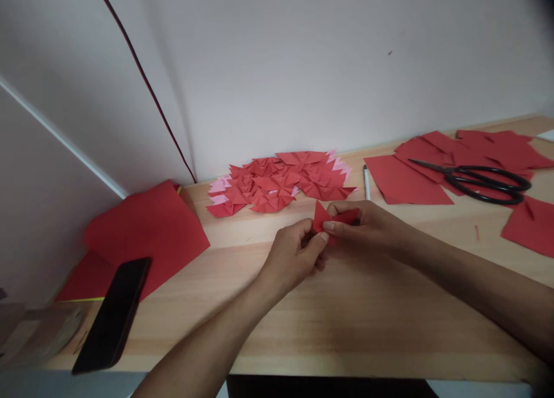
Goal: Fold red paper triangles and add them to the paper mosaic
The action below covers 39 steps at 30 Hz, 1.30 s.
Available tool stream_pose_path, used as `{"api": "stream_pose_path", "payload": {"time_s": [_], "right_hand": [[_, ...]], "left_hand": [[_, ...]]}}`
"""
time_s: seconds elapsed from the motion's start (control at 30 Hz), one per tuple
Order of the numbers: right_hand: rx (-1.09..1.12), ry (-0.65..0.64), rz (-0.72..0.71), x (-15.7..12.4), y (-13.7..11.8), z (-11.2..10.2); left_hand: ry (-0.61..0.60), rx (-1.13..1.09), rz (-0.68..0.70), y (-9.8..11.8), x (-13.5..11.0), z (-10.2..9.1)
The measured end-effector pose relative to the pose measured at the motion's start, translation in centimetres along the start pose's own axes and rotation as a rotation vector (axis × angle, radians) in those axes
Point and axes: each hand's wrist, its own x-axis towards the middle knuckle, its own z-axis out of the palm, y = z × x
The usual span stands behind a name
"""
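A small folded piece of red paper (322, 216) is pinched between both of my hands over the middle of the wooden table (346, 317). My left hand (294, 256) grips its lower left side with thumb and fingers closed. My right hand (367, 228) holds its right side, fingers curled over it. Most of the piece is hidden by my fingers. Just behind my hands lies a pile of several folded red and pink paper pieces (277, 184).
Black scissors (480, 181) lie on loose red paper sheets (454, 161) at the right. A pen (366, 181) rests beside the pile. A stack of red sheets (147, 231) and a black phone (113, 314) lie at the left. A white wall stands close behind.
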Motion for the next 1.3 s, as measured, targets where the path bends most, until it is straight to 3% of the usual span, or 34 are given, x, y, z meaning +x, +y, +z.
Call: {"api": "stream_pose_path", "payload": {"time_s": [0.13, 0.43, 0.63, 0.8, 0.87, 1.0, 1.07, 1.2, 1.3], "right_hand": [[0.007, -0.050, 0.011, 0.1, 0.4, -0.3], [-0.063, -0.038, -0.033, 0.1, 0.4, -0.5], [-0.157, -0.097, 0.076, 0.1, 1.1, 0.0], [-0.137, -0.118, 0.118, 0.0, 0.9, 0.2], [-0.137, -0.081, 0.099, 0.1, 0.8, -0.1], [-0.100, 0.001, 0.028, 0.2, 0.8, -0.6], [-0.047, -0.008, 0.031, 0.3, 1.0, -0.6], [-0.026, 0.003, 0.047, 0.3, 1.3, -0.5], [-0.011, 0.088, 0.093, 0.3, 1.1, -0.6]], "left_hand": [[-0.004, 0.021, 0.051, -0.1, -0.1, 0.0], [-0.049, -0.084, -0.033, -0.1, -0.3, 0.1], [0.173, 0.258, 0.213, 0.0, 0.3, -0.7], [0.228, 0.232, 0.258, 0.1, 0.5, -1.2], [0.221, 0.107, 0.201, 0.0, 0.6, -1.2], [-0.040, -0.123, -0.079, 0.0, 0.6, -0.6], [-0.110, -0.170, -0.157, 0.1, 0.5, 0.0], [-0.050, -0.265, -0.175, 0.2, 0.2, 0.6], [0.022, -0.337, -0.147, 0.3, 0.0, 0.5]]}}
